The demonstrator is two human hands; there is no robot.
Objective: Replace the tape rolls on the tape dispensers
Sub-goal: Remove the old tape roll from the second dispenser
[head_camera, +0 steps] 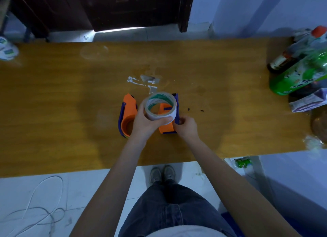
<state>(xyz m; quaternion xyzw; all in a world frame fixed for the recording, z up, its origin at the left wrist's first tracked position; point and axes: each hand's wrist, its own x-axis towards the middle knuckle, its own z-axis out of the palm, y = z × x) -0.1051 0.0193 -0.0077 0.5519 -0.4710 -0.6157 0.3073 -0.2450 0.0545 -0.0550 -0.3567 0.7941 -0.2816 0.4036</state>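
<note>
My left hand (147,123) grips a white tape roll (160,106) with a green-printed core, held up on edge above the table. Behind and under the roll lies an orange and blue tape dispenser (169,126); my right hand (185,127) pinches its blue side near the right edge. A second orange and blue tape dispenser (127,115) lies just left of my left hand, its round hub showing no roll.
The wooden table (70,104) has torn tape scraps (144,81) stuck beyond the dispensers. Bottles and a green plastic bottle (297,77) crowd the right end with a small carton (308,104). A white package (7,49) sits far left. Cables lie on the floor.
</note>
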